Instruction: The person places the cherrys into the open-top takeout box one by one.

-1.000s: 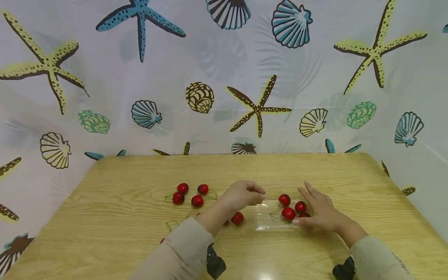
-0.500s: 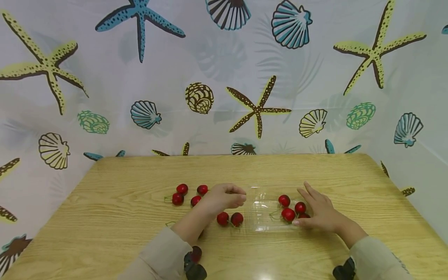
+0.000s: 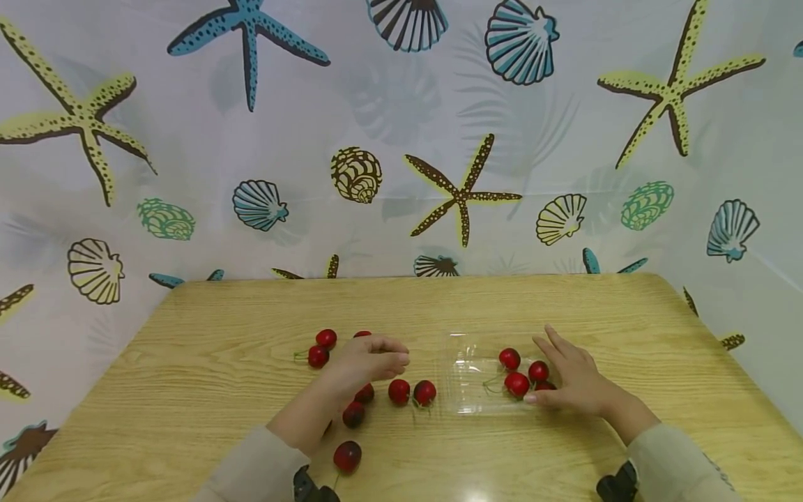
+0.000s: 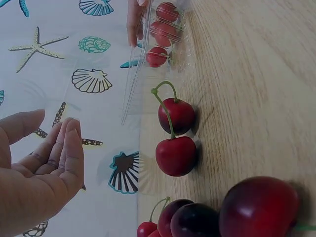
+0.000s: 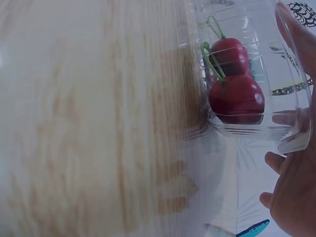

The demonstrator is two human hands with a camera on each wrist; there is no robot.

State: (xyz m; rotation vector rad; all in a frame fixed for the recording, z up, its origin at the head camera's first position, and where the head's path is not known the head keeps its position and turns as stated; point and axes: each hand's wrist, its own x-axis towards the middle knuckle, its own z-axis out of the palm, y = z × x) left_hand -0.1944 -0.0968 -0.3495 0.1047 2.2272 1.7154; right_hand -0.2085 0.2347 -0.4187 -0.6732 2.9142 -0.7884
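My left hand [image 3: 366, 364] hovers over the loose cherries on the table, its fingers loosely bent and nothing between them. In the left wrist view that hand [image 4: 47, 170] shows an empty gap between thumb and fingers. Closest to the box, a pair of cherries [image 3: 424, 392] lies joined by a stem. A clear plastic box [image 3: 463, 408] rests on the wood with several cherries [image 3: 517, 384] inside, toward its right end. There my right hand [image 3: 580, 382] holds the box, thumb on the near side and fingers spread toward the far side. The right wrist view shows the hand beside the rim.
More cherries [image 3: 318, 356] lie in pairs left of the box, some partly hidden behind the left hand and arm. One cherry [image 3: 348, 457] is near the left wrist strap. A patterned cloth [image 3: 401, 230] hangs behind the wooden table [image 3: 207, 362].
My left hand has moved left, away from above the box to over the loose cherries, staying empty. The right hand and the box have held still.
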